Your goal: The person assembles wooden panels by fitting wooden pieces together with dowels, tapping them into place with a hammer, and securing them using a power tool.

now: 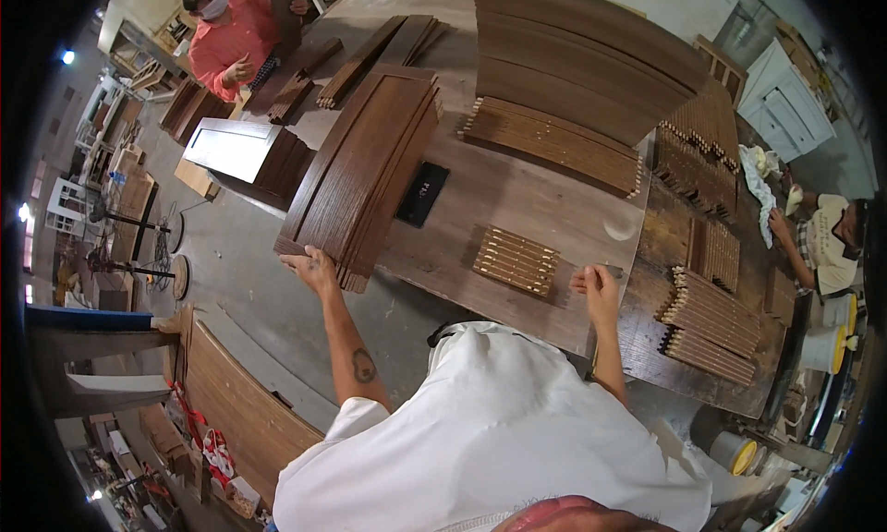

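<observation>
My left hand (314,268) grips the near end of the top brown wooden panel (356,172), which has a raised border and lies on a tall stack of similar panels. My right hand (597,284) is raised over the table's near right part, fingers curled together. A small dark end sticks out beside those fingers, too small to name. Left of my right hand, a small bundle of slotted brown wooden strips (516,260) lies on the table. A flat black box-like object (423,195) rests against the panel stack's right side.
Long wooden strips (554,144) and a large upright curved brown board (582,52) occupy the table's far side. Several strip bundles (711,315) cover the darker right table. A co-worker in red (236,42) stands far left; another person (827,241) works at far right.
</observation>
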A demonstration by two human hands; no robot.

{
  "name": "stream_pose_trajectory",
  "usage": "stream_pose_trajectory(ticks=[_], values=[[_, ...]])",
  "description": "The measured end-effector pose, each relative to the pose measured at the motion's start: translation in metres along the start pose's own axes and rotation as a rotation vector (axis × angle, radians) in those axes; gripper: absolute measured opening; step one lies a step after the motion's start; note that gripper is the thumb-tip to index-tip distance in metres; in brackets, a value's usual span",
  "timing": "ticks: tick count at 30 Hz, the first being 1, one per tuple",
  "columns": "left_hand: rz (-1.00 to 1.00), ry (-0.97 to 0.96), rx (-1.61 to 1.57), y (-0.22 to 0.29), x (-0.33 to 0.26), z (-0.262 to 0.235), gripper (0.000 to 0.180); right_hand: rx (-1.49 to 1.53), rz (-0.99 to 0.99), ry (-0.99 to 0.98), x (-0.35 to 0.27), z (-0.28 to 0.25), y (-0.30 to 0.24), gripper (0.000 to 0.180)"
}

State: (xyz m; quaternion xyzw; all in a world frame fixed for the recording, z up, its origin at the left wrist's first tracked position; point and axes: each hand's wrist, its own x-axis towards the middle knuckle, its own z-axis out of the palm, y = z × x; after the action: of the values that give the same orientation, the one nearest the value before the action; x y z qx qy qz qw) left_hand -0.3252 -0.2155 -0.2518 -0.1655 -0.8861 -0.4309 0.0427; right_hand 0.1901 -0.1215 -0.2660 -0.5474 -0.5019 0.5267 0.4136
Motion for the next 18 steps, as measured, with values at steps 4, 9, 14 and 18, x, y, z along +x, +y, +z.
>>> stream_pose_trajectory(ticks=[4, 9, 14, 18], values=[[-0.012, -0.062, -0.125, 0.004, -0.001, -0.010, 0.075, -0.006, 0.011, 0.044, 0.006, 0.001, -0.003, 0.028], [0.009, -0.047, -0.045, 0.002, -0.003, -0.011, 0.074, -0.040, 0.031, 0.036, 0.001, -0.002, 0.014, 0.027], [0.026, -0.037, -0.009, -0.012, -0.008, -0.015, 0.075, -0.069, 0.068, 0.005, -0.003, 0.007, 0.014, 0.029], [0.050, -0.071, -0.105, -0.014, -0.010, -0.016, 0.073, -0.619, -0.164, 0.243, 0.010, 0.005, 0.043, 0.032]])
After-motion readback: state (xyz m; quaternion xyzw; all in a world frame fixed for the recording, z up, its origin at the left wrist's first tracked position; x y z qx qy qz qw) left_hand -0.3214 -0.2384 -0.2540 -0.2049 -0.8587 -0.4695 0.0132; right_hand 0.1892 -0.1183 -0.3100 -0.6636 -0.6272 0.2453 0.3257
